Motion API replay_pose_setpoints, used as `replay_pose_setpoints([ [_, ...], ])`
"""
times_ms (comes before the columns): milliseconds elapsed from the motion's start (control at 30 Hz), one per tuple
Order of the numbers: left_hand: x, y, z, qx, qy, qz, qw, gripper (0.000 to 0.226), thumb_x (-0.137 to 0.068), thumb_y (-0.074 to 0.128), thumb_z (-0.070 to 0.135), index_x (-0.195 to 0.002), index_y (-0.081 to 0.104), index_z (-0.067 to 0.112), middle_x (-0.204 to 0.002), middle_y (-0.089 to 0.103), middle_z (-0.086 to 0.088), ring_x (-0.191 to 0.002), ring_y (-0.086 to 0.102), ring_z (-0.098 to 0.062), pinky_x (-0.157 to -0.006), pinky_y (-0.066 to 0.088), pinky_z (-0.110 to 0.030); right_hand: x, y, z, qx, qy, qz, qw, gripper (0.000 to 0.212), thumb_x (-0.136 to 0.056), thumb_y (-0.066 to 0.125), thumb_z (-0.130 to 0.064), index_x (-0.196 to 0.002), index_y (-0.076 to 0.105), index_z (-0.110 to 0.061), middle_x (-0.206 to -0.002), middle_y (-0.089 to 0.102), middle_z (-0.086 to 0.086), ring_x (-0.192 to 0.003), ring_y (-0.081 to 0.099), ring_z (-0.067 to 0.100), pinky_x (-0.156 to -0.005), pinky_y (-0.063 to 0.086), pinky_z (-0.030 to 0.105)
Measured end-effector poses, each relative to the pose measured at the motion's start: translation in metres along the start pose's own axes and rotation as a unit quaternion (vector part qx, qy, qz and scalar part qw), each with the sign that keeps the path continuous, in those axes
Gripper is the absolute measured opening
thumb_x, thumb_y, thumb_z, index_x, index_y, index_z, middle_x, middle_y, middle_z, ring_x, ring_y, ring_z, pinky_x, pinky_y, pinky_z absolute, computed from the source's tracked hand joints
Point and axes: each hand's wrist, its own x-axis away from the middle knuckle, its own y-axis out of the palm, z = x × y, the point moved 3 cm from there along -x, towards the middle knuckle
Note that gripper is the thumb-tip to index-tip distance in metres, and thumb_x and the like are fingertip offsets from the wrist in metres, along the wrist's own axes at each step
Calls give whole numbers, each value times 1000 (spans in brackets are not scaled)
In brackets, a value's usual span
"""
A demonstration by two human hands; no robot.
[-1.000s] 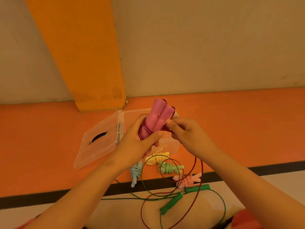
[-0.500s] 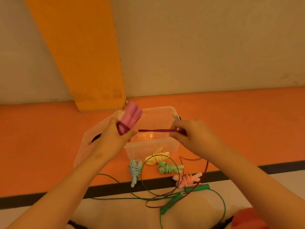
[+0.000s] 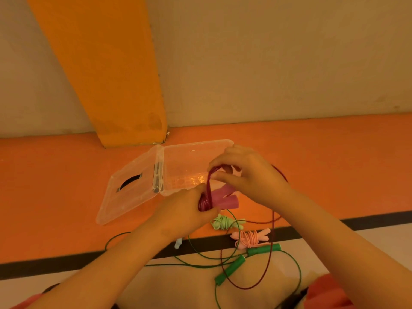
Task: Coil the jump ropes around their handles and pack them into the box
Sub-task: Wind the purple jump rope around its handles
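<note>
Two handles (image 3: 224, 198) gripped in my left hand (image 3: 181, 212), jutting right. My right hand (image 3: 252, 177), just above, pinches the rope (image 3: 209, 186) rising from them.

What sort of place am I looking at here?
Probably a gym or playroom, though I can't be sure: an orange floor with a black line across it, a plain wall with a broad orange stripe, and several jump ropes lying about.
</note>
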Motion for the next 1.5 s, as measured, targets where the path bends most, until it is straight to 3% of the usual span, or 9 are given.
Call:
replay_pose_setpoints([
  [267, 1, -13, -7, 149, 40, 1, 988, 27, -85, 64, 46, -91, 51, 23, -78, 60, -7, -69, 60, -24, -63, 49, -43, 13, -9, 26, -261, 182, 1, 948, 11, -85, 68, -13, -93, 71, -7, -92, 69, 1, -84, 62, 6, -73, 47, 15],
  [500, 7, -11, 1, 313, 62, -36, 947, 33, -87, 68, 20, -117, 56, 15, -94, 66, -11, -72, 65, -12, -70, 55, -26, 20, -1, 23, -396, 228, -26, 889, 40, -88, 51, -28, -102, 63, 7, -90, 62, 13, -83, 57, 18, -78, 45, 28],
  [700, 10, -21, 5, 305, 82, 69, 946, 27, -85, 71, 20, -98, 51, 7, -83, 54, -13, -67, 49, -9, -60, 42, -22, 22, -7, 25, -388, 229, 10, 893, 20, -97, 44, -6, -87, 62, -5, -59, 51, -12, -54, 41, 3, -53, 33, 17],
  [833, 11, -24, 9, 336, 87, 114, 931, 38, -85, 71, 18, -107, 51, 42, -89, 64, 10, -73, 61, -12, -67, 53, -35, 20, -2, 24, -390, 242, 30, 888, 30, -98, 44, -4, -78, 63, -16, -53, 46, -12, -48, 35, 6, -49, 30, 18],
  [967, 16, -24, 19, 326, 120, 136, 928, 70, -87, 67, 8, -140, 34, 40, -115, 48, 49, -99, 53, 21, -81, 41, -3, 20, -1, 28, -395, 253, 27, 883, 27, -97, 44, -4, -85, 65, -16, -52, 46, -11, -45, 32, 3, -46, 23, 19],
  [1233, 16, -25, 23, 309, 148, 145, 928, 73, -87, 68, 10, -133, 31, 52, -127, 39, 50, -119, 41, 22, -89, 33, 1, 25, 3, 30, -367, 266, 19, 891, 28, -96, 42, 4, -94, 67, -9, -59, 49, -3, -51, 35, 7, -47, 27, 17],
  [1333, 14, -22, 22, 328, 146, 147, 922, 70, -88, 67, 10, -133, 34, 52, -133, 43, 39, -122, 45, 12, -95, 38, -6, 26, 6, 28, -362, 255, 16, 896, 26, -98, 45, -3, -78, 62, -7, -60, 50, 1, -48, 37, 6, -46, 29, 15],
  [1433, 10, -17, 16, 369, 126, 149, 909, 61, -88, 66, 11, -130, 42, 47, -116, 59, 20, -100, 59, 1, -85, 48, -16, 26, 12, 30, -326, 257, 20, 910, 24, -97, 49, -8, -80, 59, 4, -61, 51, 3, -47, 38, 8, -46, 31, 16],
  [1500, 9, -15, 16, 394, 113, 153, 899, 53, -89, 65, 8, -128, 45, 37, -101, 61, 7, -81, 59, 1, -71, 47, -14, 27, 15, 30, -307, 257, 21, 916, 23, -97, 50, -11, -78, 63, -8, -61, 51, 3, -48, 39, 10, -48, 32, 17],
])
